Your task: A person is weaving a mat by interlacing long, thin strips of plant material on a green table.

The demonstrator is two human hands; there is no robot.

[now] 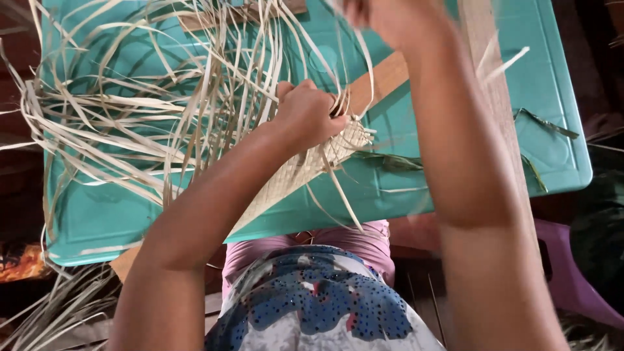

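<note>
Closest to the lens is our right forearm, running up the frame pretty much vertical, with our right hand (383,19) raised high above the teal plastic table (552,84). That hand is blurry and partly cut off at the top edge, so we can't tell if it's pinching anything. Our left arm comes in at a slant from the near edge of the table, elbow bent, and our left hand (309,114) is clenched down on the top end of the woven strip (305,166), knuckles up. The strip lies diagonally across the table's near half, over a wooden slat (383,78). Loose pale leaf strands (143,110) fan out over the table's left side. A few green scraps (543,123) sit toward the table's right edge.
</note>
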